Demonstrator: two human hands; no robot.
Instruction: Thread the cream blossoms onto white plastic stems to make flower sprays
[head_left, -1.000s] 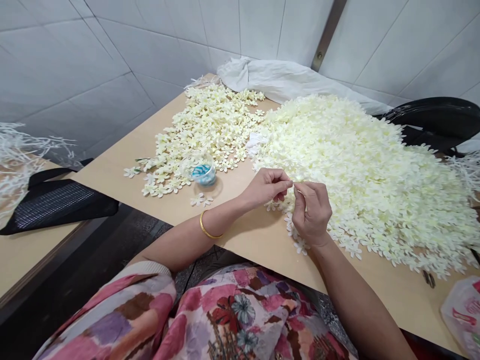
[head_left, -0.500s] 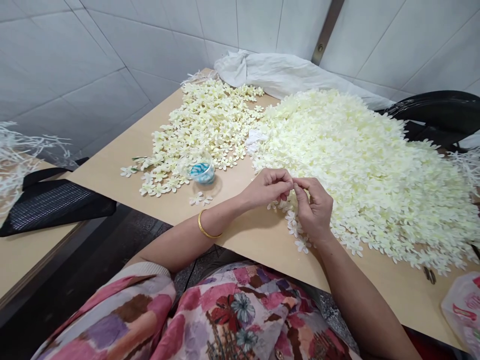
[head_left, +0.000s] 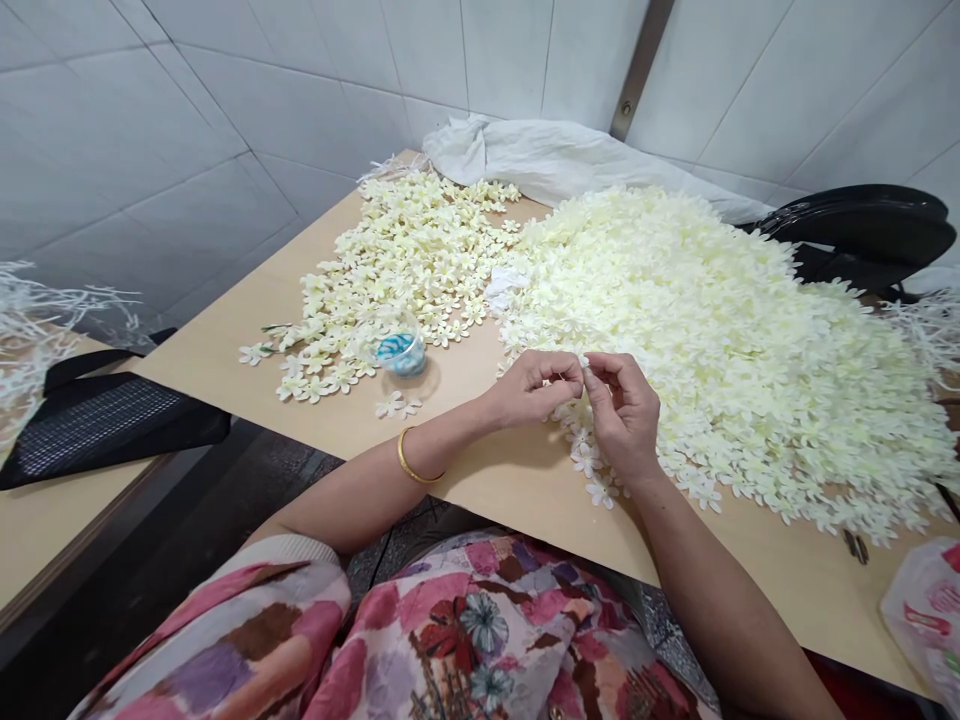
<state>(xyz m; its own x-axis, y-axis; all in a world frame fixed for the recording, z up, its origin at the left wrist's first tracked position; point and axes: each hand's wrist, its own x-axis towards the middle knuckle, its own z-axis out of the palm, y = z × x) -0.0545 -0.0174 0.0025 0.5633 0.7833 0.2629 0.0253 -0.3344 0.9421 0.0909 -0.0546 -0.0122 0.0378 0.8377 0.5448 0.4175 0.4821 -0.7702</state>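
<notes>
My left hand [head_left: 541, 386] and my right hand [head_left: 624, 405] meet fingertip to fingertip above the near part of the table. Both pinch a tiny white piece [head_left: 583, 361]; it looks like an artificial flower, mostly covered by the fingers. Just below the hands lie a few loose white artificial flowers [head_left: 601, 491]. A large heap of pale yellow-white artificial flowers [head_left: 720, 340] spreads behind and to the right of my right hand. Left of my left hand stands a small clear cup [head_left: 405, 357] with blue and white contents.
A second, looser pile of flowers [head_left: 412, 250] covers the table's back left. White cloth [head_left: 555, 160] lies along the tiled wall. Black round objects [head_left: 862, 230] stand at the back right, a plastic bag [head_left: 926, 610] at the right edge, a black mesh bag [head_left: 112, 425] on the left table.
Both hands stay pinched together at nearly the same spot, the left fingers slightly shifted. More of the white piece shows between the fingertips. The camera view has tilted slightly.
</notes>
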